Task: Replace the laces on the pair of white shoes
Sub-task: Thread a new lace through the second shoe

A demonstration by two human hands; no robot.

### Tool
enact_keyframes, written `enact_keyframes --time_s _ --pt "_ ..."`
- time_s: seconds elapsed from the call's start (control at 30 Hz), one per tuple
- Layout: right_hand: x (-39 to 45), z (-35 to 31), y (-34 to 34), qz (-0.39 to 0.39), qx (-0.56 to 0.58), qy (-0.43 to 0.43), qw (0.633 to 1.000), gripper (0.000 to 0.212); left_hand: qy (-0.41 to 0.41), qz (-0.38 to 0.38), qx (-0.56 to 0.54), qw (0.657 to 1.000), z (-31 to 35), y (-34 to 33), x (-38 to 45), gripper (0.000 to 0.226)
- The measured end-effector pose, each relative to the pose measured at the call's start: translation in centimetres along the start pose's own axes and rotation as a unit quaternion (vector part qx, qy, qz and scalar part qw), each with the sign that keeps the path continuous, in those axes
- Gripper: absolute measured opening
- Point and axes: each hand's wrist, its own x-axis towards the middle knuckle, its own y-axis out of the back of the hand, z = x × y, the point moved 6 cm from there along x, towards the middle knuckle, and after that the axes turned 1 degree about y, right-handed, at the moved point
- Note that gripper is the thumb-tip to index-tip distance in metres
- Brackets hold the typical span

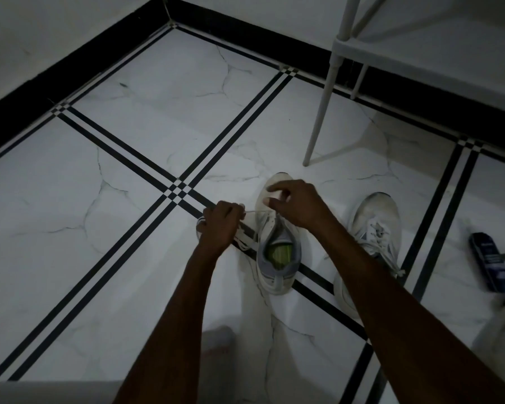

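Note:
A white shoe [277, 252] with a grey collar and green insole stands on the floor, toe pointing away. My left hand [220, 224] grips a white lace [247, 242] beside the shoe's left side; the lace runs taut to the eyelets and loops on the floor. My right hand [296, 204] hovers over the shoe's front, thumb and fingers pinching at the lace near the top eyelets. The second white shoe [373, 228] sits to the right, laced, partly hidden by my right forearm.
White marble floor tiles [129, 185] with black double stripes. A white furniture leg [322, 106] and frame stand at the back right. A dark blue box [491, 262] lies at the far right. Black skirting lines the walls.

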Motion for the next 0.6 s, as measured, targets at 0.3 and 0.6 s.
enact_keyframes --time_s 0.3,0.6 --pt "1.9 0.4 -2.4 -0.016 0.088 -0.086 0.992 0.020 -0.059 0.028 -0.112 0.992 1.7 5.5 -1.4 0.043" --pt "0.0 -2.3 -5.3 -0.189 0.137 -0.015 0.972 0.024 -0.086 -0.011 -0.017 0.996 2.6 2.6 -1.1 0.040"
